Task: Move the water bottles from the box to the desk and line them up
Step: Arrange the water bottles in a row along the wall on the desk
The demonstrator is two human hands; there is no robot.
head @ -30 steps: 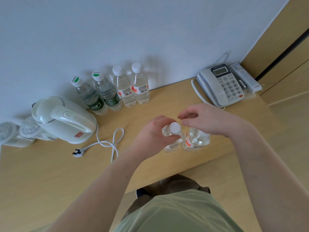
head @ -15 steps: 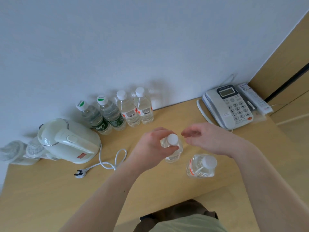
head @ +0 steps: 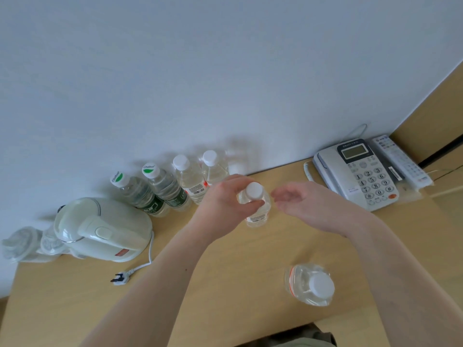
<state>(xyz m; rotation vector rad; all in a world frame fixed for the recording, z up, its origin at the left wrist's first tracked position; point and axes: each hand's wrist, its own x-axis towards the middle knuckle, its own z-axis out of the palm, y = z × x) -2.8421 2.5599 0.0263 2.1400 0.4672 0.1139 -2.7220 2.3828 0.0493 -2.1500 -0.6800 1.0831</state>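
My left hand (head: 225,201) grips a clear white-capped water bottle (head: 256,216) by its neck, upright, near the right end of a row at the wall. That row holds two green-labelled bottles (head: 155,194) and two red-labelled bottles (head: 198,179). My right hand (head: 300,204) hovers just right of the held bottle, fingers relaxed, holding nothing. Another clear bottle (head: 309,284) stands alone near the front edge of the wooden desk (head: 225,284). The box is out of view.
A white electric kettle (head: 100,229) sits at the left, its cord and plug (head: 122,278) lying on the desk. A desk phone (head: 358,174) and a remote (head: 400,159) are at the back right, by the wall.
My left hand has carried its bottle away from the desk's front toward the row at the wall. My right hand let go of the other bottle, which stays near the front edge.
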